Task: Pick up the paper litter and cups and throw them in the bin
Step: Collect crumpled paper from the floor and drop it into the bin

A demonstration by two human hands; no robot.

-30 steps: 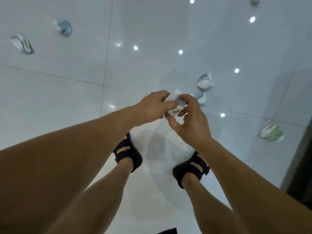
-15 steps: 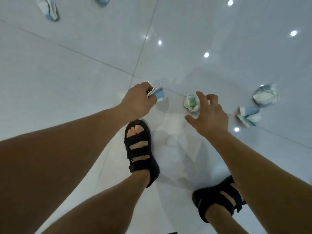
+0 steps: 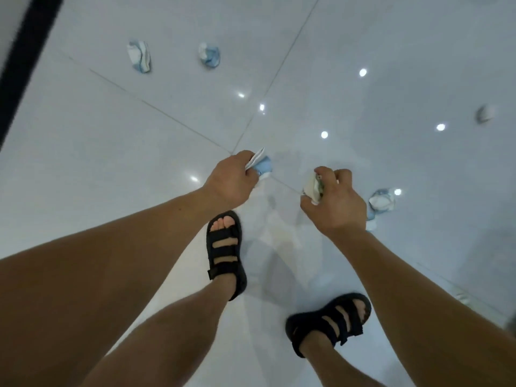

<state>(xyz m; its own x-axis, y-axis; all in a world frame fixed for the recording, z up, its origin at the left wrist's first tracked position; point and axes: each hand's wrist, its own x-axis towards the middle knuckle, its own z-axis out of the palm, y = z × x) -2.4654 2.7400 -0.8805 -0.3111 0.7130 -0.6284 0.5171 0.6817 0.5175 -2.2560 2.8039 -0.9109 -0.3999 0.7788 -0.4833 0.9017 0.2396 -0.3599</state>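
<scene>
While left grip (image 3: pixel 231 180) holds blue cup (image 3: pixel 264 165) | right grip (image 3: pixel 336 203): greenish cup (image 3: pixel 313 189) (blurred)

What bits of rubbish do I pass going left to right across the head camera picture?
Crumpled white-and-blue paper cup, crumpled blue-and-white paper wad, light blue paper cup in left hand, white-and-green paper cup in right hand, crushed blue-and-white cup, blurred grey litter piece.
</scene>
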